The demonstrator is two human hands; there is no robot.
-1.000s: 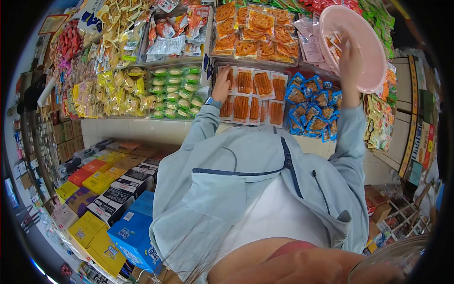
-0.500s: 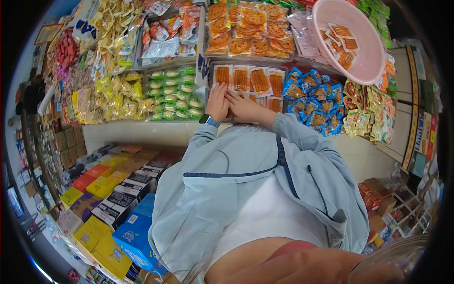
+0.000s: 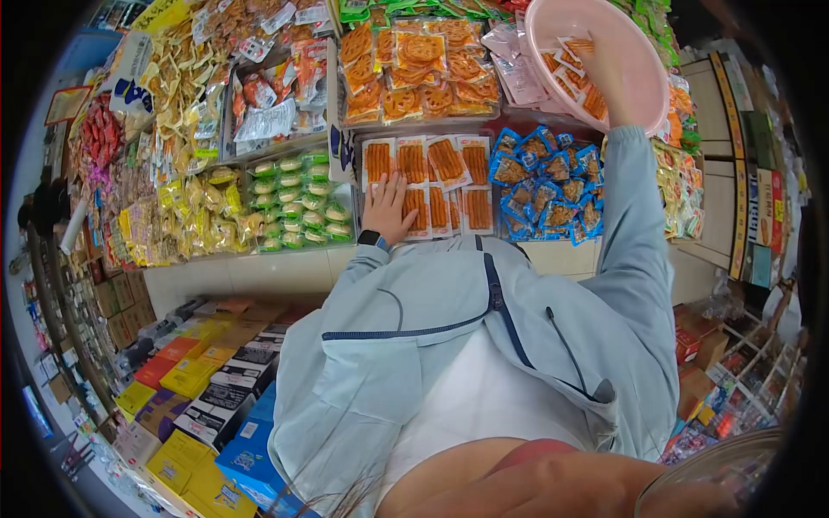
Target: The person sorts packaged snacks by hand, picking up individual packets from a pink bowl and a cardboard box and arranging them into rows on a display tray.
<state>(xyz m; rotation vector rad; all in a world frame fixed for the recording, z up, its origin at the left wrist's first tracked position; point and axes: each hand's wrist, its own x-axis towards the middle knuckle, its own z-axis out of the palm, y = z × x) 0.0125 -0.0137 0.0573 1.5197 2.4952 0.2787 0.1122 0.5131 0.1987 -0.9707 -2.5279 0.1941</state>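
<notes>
My left hand (image 3: 389, 208) lies flat with its fingers spread on the left part of a bin of flat snack packets (image 3: 446, 161), each showing reddish-brown sticks. The packets are laid in rows, one of them tilted over its neighbours. My right hand (image 3: 598, 65) reaches down into a large pink plastic basin (image 3: 641, 95). Inside it, more packets of the same sort (image 3: 566, 71) lie loosely, right at the fingers. Those fingers are too small and partly covered to tell whether they grip one.
Blue-wrapped snacks (image 3: 548, 186) fill the bin to the right. Green-and-white packs (image 3: 302, 203) sit to the left. Bags of orange slices (image 3: 420, 52) stand behind. Stacked cartons (image 3: 207, 393) occupy the floor at lower left.
My right hand has left the stick packets beside my left hand and moved right and away into the basin. My left hand stays on the packets, now spread flat. The view has shifted slightly.
</notes>
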